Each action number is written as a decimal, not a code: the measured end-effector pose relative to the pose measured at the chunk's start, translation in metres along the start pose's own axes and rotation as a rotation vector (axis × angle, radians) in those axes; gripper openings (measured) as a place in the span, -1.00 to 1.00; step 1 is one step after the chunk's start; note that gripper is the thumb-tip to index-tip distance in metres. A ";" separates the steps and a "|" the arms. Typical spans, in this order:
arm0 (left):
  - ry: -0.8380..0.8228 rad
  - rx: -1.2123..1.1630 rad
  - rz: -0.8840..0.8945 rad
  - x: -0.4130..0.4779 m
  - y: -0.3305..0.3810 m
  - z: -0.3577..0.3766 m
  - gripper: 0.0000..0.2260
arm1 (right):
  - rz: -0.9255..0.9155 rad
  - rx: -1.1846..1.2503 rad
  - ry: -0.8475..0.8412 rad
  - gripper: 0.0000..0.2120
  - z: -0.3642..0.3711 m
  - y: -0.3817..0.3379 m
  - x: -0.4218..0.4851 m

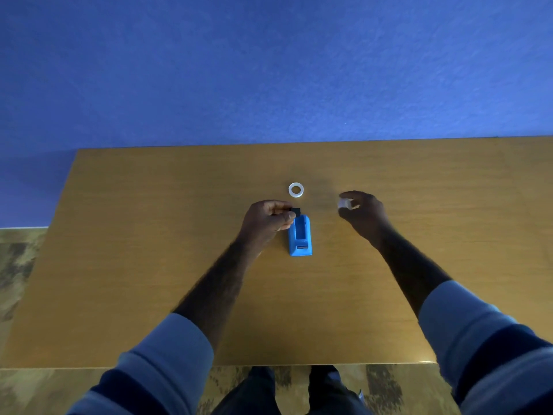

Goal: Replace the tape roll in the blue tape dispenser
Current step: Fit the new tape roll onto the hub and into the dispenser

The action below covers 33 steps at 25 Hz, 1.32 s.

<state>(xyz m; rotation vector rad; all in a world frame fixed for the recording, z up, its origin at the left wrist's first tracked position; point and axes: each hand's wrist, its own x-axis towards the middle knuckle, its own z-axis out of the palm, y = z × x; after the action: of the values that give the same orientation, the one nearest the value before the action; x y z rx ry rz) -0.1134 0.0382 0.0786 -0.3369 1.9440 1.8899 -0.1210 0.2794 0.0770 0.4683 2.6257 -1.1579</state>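
Both hands mid-swap over dispenser (300, 236), empty on counter (149, 265).
L hand (266, 218) fingers pinch black hub (295, 210) just above its slot; R hand (363, 214) fingers grip white roll (344, 203), prob. to refit; ring (296, 189) lies beyond fingertips.

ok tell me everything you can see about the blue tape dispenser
The blue tape dispenser looks like moulded plastic. It lies on the wooden table between both hands, long axis running away from the person. Its well appears empty, with no roll in it. The left hand holds a small black piece just above its far end.
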 end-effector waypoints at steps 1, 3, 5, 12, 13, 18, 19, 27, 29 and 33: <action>0.002 -0.002 0.001 0.000 0.000 0.000 -0.83 | -0.009 0.085 -0.037 -0.60 0.000 -0.006 -0.006; 0.004 -0.010 0.003 -0.001 0.001 0.000 -0.84 | -0.020 0.285 -0.142 -0.62 0.001 -0.017 -0.019; 0.003 -0.014 0.009 -0.001 0.001 0.001 -0.84 | -0.033 0.493 -0.247 -0.63 0.002 -0.027 -0.031; 0.015 -0.032 0.036 -0.002 0.002 0.006 -0.84 | -0.070 0.697 -0.305 -0.66 0.013 -0.047 -0.046; 0.011 -0.036 0.044 -0.003 0.003 0.006 -0.84 | -0.074 0.702 -0.312 -0.65 0.014 -0.047 -0.046; -0.005 -0.041 0.064 -0.003 0.005 0.005 -0.84 | -0.084 0.711 -0.336 -0.61 0.019 -0.049 -0.046; -0.006 -0.044 0.064 -0.002 0.006 0.005 -0.84 | -0.083 0.713 -0.337 -0.60 0.019 -0.050 -0.046; -0.014 -0.044 0.074 -0.002 0.008 0.004 -0.79 | -0.094 0.702 -0.335 -0.59 0.019 -0.051 -0.046; -0.017 -0.022 0.081 -0.002 0.007 0.003 -0.80 | -0.095 0.694 -0.338 -0.59 0.019 -0.050 -0.045; -0.018 0.008 0.083 -0.004 0.010 0.002 -0.77 | -0.091 0.684 -0.347 -0.57 0.018 -0.051 -0.045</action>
<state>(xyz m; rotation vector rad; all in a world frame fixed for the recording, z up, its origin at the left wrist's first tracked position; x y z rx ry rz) -0.1143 0.0408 0.0891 -0.2398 1.9810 1.9297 -0.0978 0.2246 0.1141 0.2259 1.9297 -1.9622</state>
